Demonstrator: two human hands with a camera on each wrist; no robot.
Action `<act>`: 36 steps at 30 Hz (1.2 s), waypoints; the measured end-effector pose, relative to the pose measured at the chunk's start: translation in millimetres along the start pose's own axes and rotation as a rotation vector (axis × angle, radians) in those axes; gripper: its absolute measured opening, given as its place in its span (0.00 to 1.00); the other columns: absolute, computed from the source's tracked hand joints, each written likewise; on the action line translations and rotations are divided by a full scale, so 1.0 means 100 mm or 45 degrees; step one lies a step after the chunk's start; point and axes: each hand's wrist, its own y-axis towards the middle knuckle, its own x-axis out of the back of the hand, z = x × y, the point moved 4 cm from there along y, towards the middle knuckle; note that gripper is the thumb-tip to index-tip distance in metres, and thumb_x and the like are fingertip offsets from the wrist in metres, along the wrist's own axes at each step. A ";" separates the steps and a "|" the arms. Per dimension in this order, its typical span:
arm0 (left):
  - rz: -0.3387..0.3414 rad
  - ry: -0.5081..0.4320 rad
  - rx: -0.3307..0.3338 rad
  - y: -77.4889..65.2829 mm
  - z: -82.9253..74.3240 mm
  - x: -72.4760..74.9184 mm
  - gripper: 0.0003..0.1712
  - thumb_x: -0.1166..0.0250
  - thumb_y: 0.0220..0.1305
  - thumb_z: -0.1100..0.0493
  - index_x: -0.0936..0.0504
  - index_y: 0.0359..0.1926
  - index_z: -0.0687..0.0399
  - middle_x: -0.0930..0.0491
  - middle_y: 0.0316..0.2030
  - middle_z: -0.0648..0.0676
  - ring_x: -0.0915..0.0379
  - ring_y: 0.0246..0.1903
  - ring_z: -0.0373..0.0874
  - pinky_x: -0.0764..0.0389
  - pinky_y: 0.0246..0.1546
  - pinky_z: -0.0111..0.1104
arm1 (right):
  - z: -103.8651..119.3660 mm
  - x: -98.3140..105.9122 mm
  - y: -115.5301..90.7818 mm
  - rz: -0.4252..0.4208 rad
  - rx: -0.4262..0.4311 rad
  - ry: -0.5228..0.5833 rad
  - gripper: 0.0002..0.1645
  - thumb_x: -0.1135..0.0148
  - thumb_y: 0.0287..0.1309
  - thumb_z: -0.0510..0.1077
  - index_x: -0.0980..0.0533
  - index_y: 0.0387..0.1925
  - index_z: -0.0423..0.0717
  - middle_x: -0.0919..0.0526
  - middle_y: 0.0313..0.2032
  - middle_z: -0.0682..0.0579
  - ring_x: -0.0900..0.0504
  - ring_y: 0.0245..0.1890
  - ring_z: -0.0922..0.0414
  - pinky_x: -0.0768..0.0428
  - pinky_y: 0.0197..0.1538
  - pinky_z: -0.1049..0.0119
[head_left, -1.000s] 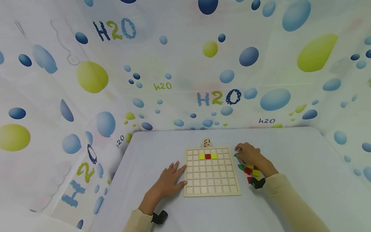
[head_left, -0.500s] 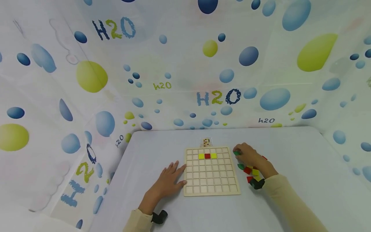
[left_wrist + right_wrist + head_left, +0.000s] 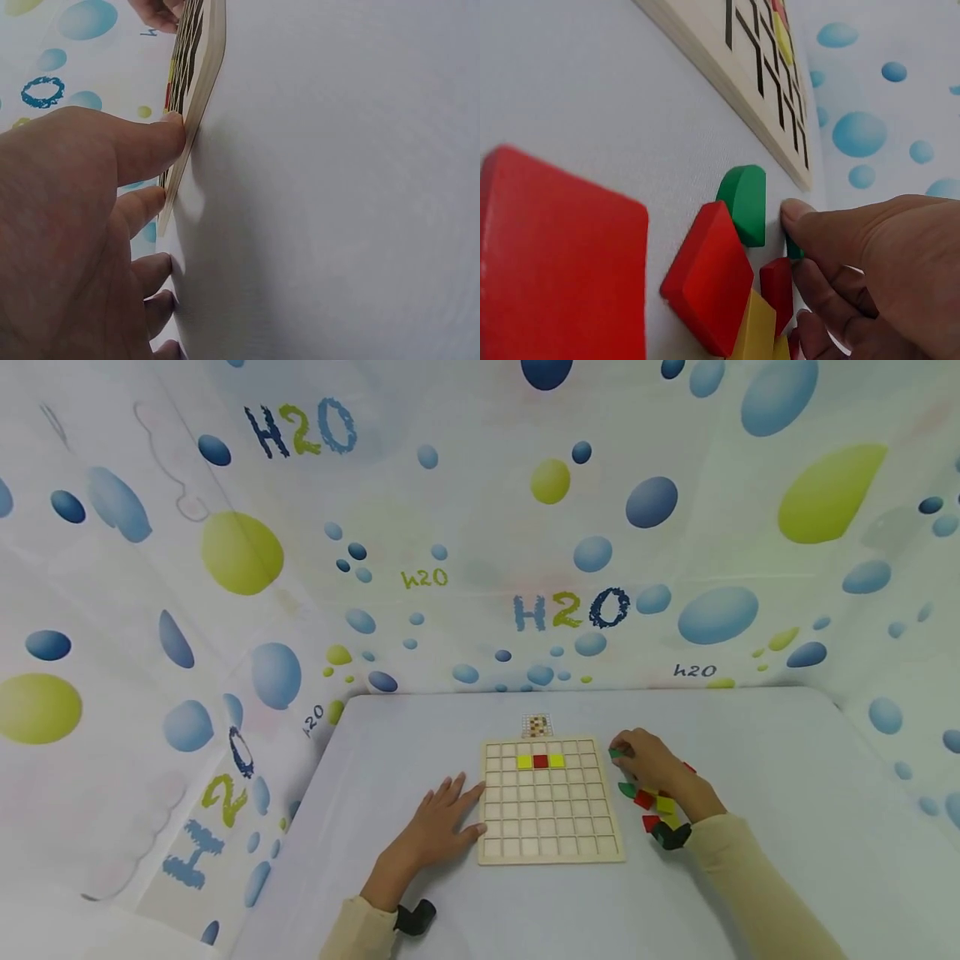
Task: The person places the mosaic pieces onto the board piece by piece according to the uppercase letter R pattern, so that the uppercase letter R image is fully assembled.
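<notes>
My right hand (image 3: 654, 764) pinches a small green leaf-shaped piece (image 3: 793, 247) between thumb and fingers, just right of the wooden grid board (image 3: 551, 802); the hand hides much of the piece. The left hand (image 3: 431, 828) lies with fingers spread, its thumb and index fingertip touching the board's left edge. In the board's second row from the back, a red square tile (image 3: 541, 762) sits between two yellow tiles (image 3: 557, 761). Beneath and in front of the right hand are loose pieces, among them another green piece (image 3: 746, 206) and a red tile (image 3: 712, 281).
A small printed pattern card (image 3: 536, 725) lies behind the board. Several more red and yellow tiles (image 3: 665, 806) are clustered by the right wrist, partly covered by it. White table surface (image 3: 787, 760) extends on both sides, up to a patterned backdrop.
The right hand's fingers have come down and taken hold of the green leaf-shaped piece by the board's far right corner. The left hand stays at the board's edge.
</notes>
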 end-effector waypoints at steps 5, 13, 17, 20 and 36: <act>0.006 0.008 0.002 0.02 0.02 -0.02 0.40 0.39 0.76 0.39 0.36 0.81 0.45 0.47 0.82 0.63 0.54 0.82 0.65 0.48 0.78 0.64 | -0.04 0.02 0.06 -0.047 0.007 -0.001 0.16 0.37 0.74 0.39 0.22 0.57 0.34 0.22 0.48 0.40 0.22 0.46 0.47 0.18 0.58 0.47; 0.008 0.008 0.026 0.03 0.03 -0.03 0.40 0.39 0.76 0.38 0.36 0.81 0.43 0.47 0.83 0.62 0.55 0.82 0.64 0.49 0.79 0.63 | 0.15 -0.14 0.14 -0.066 0.033 0.024 0.18 0.35 0.73 0.42 0.21 0.57 0.36 0.20 0.50 0.41 0.20 0.51 0.46 0.18 0.60 0.46; 0.002 -0.003 0.019 0.02 0.02 -0.01 0.40 0.39 0.76 0.39 0.35 0.81 0.44 0.47 0.83 0.63 0.55 0.82 0.65 0.49 0.78 0.64 | 0.37 -0.23 0.16 -0.030 0.059 0.013 0.17 0.34 0.72 0.42 0.21 0.56 0.37 0.20 0.48 0.43 0.20 0.49 0.49 0.18 0.60 0.47; 0.004 -0.013 0.023 0.03 0.02 -0.01 0.39 0.39 0.76 0.39 0.36 0.81 0.43 0.47 0.83 0.62 0.55 0.82 0.64 0.49 0.79 0.63 | 0.48 -0.28 0.17 -0.006 0.059 -0.006 0.15 0.34 0.72 0.41 0.21 0.56 0.38 0.20 0.49 0.44 0.21 0.49 0.50 0.19 0.62 0.48; 0.012 -0.005 0.027 0.02 -0.02 0.01 0.40 0.39 0.75 0.40 0.35 0.81 0.45 0.47 0.82 0.63 0.54 0.82 0.65 0.49 0.79 0.64 | 0.60 -0.39 0.19 -0.005 0.084 -0.010 0.06 0.32 0.71 0.39 0.21 0.45 0.45 0.21 0.44 0.49 0.23 0.44 0.53 0.20 0.57 0.50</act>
